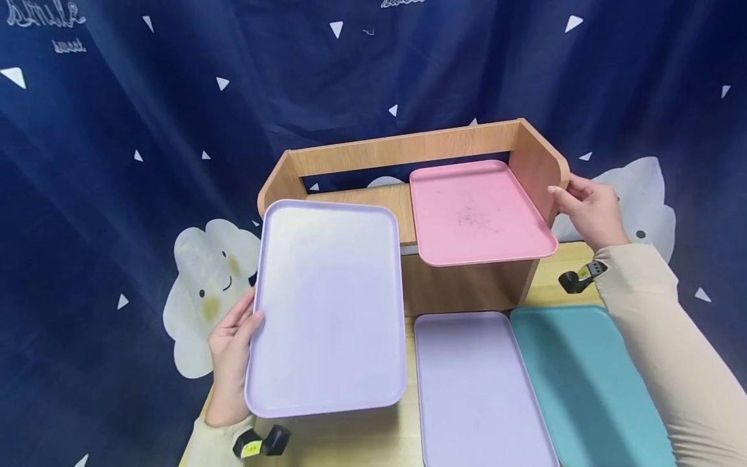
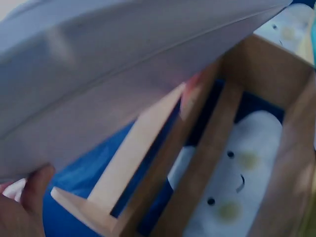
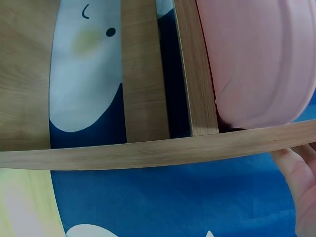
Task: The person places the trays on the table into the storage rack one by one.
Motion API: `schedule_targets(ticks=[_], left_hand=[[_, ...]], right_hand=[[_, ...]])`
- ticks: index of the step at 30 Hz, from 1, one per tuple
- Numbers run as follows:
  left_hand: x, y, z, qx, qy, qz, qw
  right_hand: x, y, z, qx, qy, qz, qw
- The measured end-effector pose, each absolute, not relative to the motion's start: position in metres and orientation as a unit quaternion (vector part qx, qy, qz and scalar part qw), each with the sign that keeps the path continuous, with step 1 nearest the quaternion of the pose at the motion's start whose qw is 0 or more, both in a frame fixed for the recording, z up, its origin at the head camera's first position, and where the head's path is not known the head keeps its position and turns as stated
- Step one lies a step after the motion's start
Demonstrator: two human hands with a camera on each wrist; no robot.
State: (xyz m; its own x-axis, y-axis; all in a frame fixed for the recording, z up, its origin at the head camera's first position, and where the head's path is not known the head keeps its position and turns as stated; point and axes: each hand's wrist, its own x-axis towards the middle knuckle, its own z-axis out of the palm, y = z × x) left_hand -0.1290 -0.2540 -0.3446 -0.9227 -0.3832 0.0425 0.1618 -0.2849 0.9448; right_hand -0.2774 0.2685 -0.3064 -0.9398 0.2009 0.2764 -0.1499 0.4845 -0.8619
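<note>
My left hand (image 1: 230, 363) holds a lilac tray (image 1: 329, 311) by its left edge, raised and tilted in front of the wooden shelf's left part. The left wrist view shows the underside of this tray (image 2: 123, 64) and part of the thumb. On the right of the shelf's upper board lies a pink tray (image 1: 478, 214) with dark marks, its front edge overhanging. My right hand (image 1: 595, 211) grips the front edge of the right side panel of the wooden shelf (image 1: 539, 162), beside the pink tray; some of its fingers are hidden behind the panel.
A second lilac tray (image 1: 481, 389) and a teal tray (image 1: 589, 383) lie side by side on the light wood table (image 1: 560, 279), in front of the shelf. Behind hangs a dark blue curtain (image 1: 350, 78) with white triangles and smiling clouds.
</note>
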Motion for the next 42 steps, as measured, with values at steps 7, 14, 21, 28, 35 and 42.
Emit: schedule_targets(ticks=[7, 14, 21, 28, 35, 42], left_hand=[[-0.148, -0.245, -0.332, 0.117, -0.522, -0.836, 0.119], [-0.165, -0.236, -0.327, 0.122, -0.511, -0.847, 0.082], [-0.191, -0.231, -0.322, 0.141, -0.512, -0.844, 0.080], [-0.213, -0.228, -0.321, 0.160, -0.501, -0.848, 0.065], [-0.230, -0.225, -0.320, 0.160, -0.492, -0.854, 0.050], [-0.241, -0.228, -0.319, 0.153, -0.494, -0.855, 0.043]], right_hand=[[-0.274, 0.268, -0.308, -0.009, -0.836, 0.519, 0.177], [-0.271, 0.266, -0.308, -0.002, -0.830, 0.527, 0.185], [-0.270, 0.263, -0.307, -0.001, -0.831, 0.526, 0.182], [-0.268, 0.265, -0.307, -0.002, -0.836, 0.518, 0.181], [-0.262, 0.268, -0.307, 0.001, -0.833, 0.520, 0.192], [-0.256, 0.267, -0.305, 0.006, -0.828, 0.526, 0.197]])
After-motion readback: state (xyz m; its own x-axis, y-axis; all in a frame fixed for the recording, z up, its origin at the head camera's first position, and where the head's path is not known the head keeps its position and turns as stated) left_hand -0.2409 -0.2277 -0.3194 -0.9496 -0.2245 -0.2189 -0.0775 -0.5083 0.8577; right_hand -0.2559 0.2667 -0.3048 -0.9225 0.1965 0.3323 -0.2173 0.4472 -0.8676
